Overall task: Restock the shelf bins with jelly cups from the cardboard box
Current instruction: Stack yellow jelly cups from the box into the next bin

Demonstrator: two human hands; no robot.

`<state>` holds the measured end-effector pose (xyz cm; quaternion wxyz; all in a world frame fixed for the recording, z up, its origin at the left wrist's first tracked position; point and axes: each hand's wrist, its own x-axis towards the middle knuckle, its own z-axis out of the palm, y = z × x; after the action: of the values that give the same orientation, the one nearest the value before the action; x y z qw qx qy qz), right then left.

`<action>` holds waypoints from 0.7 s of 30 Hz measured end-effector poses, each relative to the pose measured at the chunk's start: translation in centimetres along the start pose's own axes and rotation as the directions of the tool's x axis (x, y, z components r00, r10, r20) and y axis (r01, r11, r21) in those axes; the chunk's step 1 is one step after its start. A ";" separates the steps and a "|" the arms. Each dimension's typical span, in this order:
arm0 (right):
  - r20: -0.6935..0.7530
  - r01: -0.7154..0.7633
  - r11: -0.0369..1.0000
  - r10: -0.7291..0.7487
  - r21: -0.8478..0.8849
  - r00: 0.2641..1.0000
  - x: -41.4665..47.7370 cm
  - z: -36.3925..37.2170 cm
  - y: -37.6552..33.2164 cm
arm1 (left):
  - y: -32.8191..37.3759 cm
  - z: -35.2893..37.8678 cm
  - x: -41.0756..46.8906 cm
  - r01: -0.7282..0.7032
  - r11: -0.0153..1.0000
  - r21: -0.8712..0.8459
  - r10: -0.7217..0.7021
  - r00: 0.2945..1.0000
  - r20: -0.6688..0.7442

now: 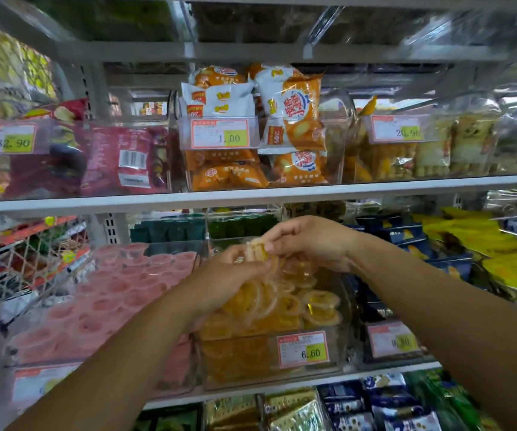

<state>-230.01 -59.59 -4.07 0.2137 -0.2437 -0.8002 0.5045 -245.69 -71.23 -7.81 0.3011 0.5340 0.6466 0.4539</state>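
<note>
1. Yellow and see-through, a jelly cup (258,248) sits at the centre of the frame, pinched between both hands just above the middle bin.
2. The left hand (229,275) comes up from the lower left, and its fingers curl round the near side of the jelly cup.
3. The right hand (310,244) reaches in from the right, with thumb and fingertips pinching the same jelly cup from the other side (blur hides whether it is one cup or a few stuck together).
4. Below the hands, the clear bin (238,365) is heaped with yellow cups (319,303), and a price tag (303,349) reading 6.60 is fixed to its front, lower right of centre.
5. Just beside it, at the left of the frame, lies a heap of pink cups (117,287).
6. On the white shelf (188,201) above, in the upper centre, orange snack bags (300,119) are stacked.
</note>
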 end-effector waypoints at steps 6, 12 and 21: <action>-0.337 -0.357 0.667 0.165 -0.655 0.927 2.2 -3.4 2.9 | -1.5 -3.2 0.7 0.067 0.989 -0.134 -0.091 0.979 -0.181; -0.220 -0.326 0.330 0.320 -0.886 0.921 2.8 -2.2 3.2 | -2.3 -4.9 0.4 0.082 0.972 -0.219 -0.128 0.970 -0.205; -0.138 -0.228 0.230 0.349 -0.946 0.927 3.2 -2.6 3.9 | -3.3 -5.4 0.0 0.014 0.985 -0.171 -0.049 0.979 -0.199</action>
<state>-230.29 -54.37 -6.22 -0.1110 -0.4389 -0.8912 -0.0278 -251.78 -72.67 -8.65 0.2850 0.4473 0.6415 0.5542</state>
